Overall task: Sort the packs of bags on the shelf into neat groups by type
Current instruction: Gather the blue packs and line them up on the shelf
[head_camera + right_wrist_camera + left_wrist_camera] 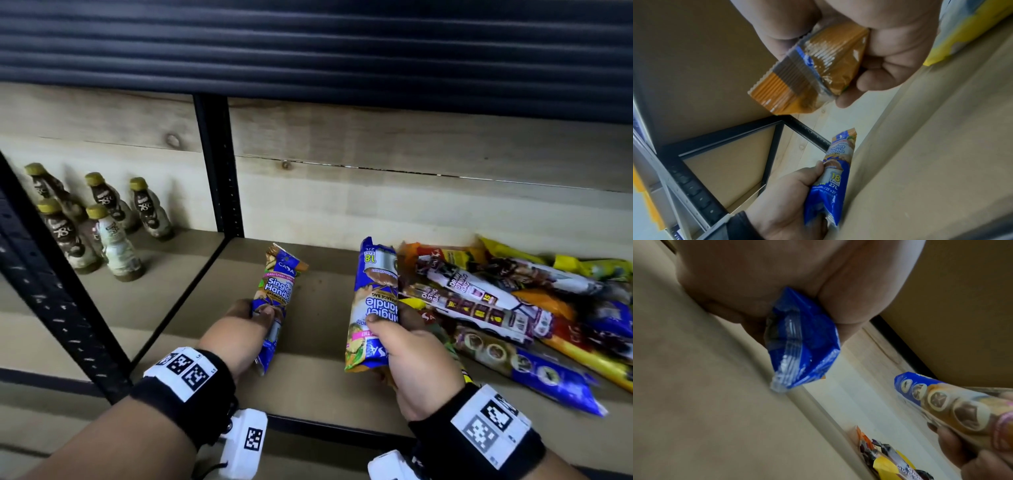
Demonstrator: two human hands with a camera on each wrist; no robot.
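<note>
My left hand (255, 317) grips a blue "Singlet Handle" garbage bag pack (278, 291) near its lower end; the pack lies just above the shelf board (308, 370), left of centre. Its blue crimped end (803, 344) sticks out below my palm in the left wrist view. My right hand (400, 337) grips a second blue "Singlet Handle" pack (375, 301), turned the other way round, beside the pile. The orange crimped end (807, 71) of that pack shows in the right wrist view, and the left pack (835, 175) with its hand shows further off.
A loose pile of mixed packs (513, 308), drawstring, yellow, orange and blue, covers the shelf's right side. A black upright post (219, 164) divides the bays. Several brown bottles (102, 219) stand in the left bay. Pale wooden boards (411, 192) back the shelf.
</note>
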